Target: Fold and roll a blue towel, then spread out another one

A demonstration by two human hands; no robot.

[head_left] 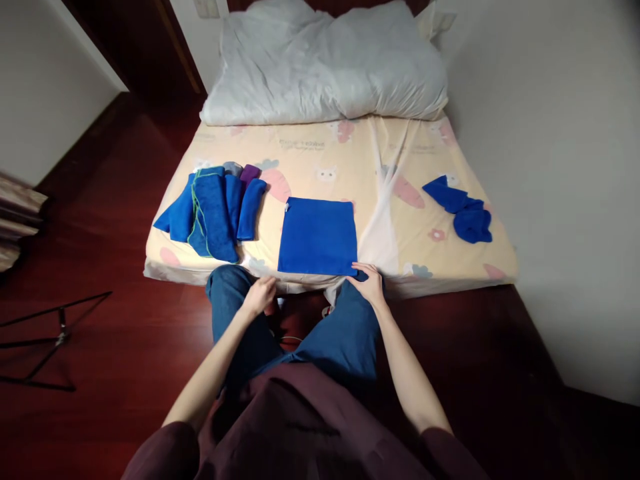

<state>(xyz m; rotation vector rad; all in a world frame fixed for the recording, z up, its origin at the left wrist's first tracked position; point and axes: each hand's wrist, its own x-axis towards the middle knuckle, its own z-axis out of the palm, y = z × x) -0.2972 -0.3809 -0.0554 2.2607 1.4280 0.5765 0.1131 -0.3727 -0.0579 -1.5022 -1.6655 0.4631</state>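
**Inspector:** While the person sat at the foot of the bed (450, 267), a blue cloth (318, 236) lay spread flat and square on the sheet, its near edge along the mattress edge, presumably so both hands could reach it.

**Clerk:** And the hands?

**Inspector:** The right hand (369, 282) rested at the cloth's near right corner, fingers curled down over it. Whether they pinched the fabric or merely pressed it, I could not tell. The left hand (259, 295) sat below the mattress edge, just short of the cloth's near left corner, fingers loosely bent, holding nothing I could make out.

**Clerk:** Anything else on the bed?

**Inspector:** A stack of blue cloths (213, 212) lay to the left, overlapping, with grey and purple pieces at its far end. A crumpled blue cloth (463, 213) lay well apart on the right. I judged the two groups were kept separate on purpose. A white pillow (330, 63) sat at the head.
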